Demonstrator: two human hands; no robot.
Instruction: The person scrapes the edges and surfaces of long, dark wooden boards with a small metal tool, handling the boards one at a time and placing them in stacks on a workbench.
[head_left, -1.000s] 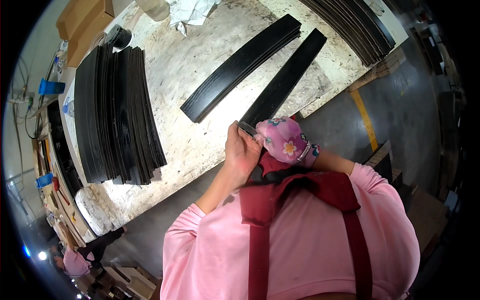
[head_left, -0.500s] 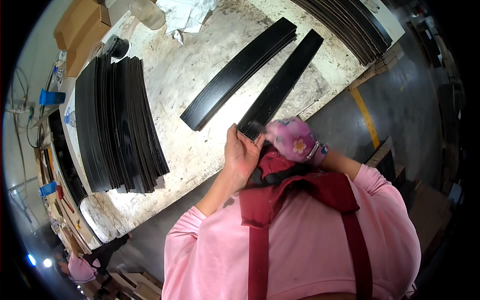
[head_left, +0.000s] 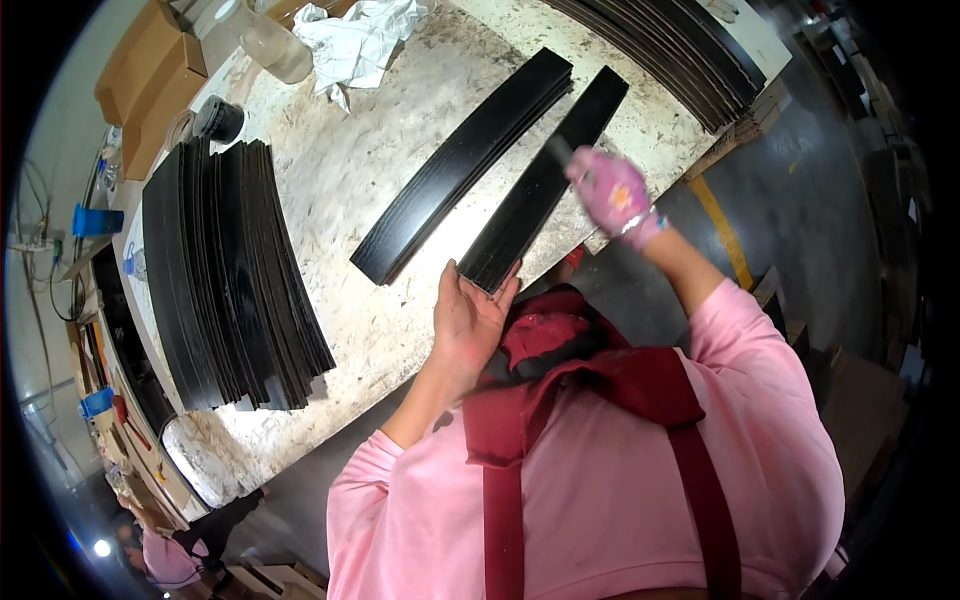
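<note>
A long black board [head_left: 540, 190] lies slantwise across the worktable, its near end gripped by my bare left hand [head_left: 470, 318]. The thumb is on one edge and the fingers are curled round the end. Over the board's far half is my right hand [head_left: 612, 192], in a pink flowered glove and closed. A small dark thing [head_left: 563, 150] juts from its fingers against the board, too blurred to name. Just left of this board lies a short stack of similar black boards [head_left: 465, 165], touched by neither hand.
Large stacks of dark boards stand at the left [head_left: 230, 280] and far right [head_left: 670, 60] of the stained white table [head_left: 310, 200]. Toward the back are a dark jar [head_left: 218, 120], a clear bottle [head_left: 265, 45], a white cloth [head_left: 360, 45] and a cardboard box [head_left: 150, 80]. Another person [head_left: 170, 555] is at lower left.
My right hand has moved up along the board, away from my left hand, toward the far end. My left hand still grips the near end. The whole view has shifted slightly.
</note>
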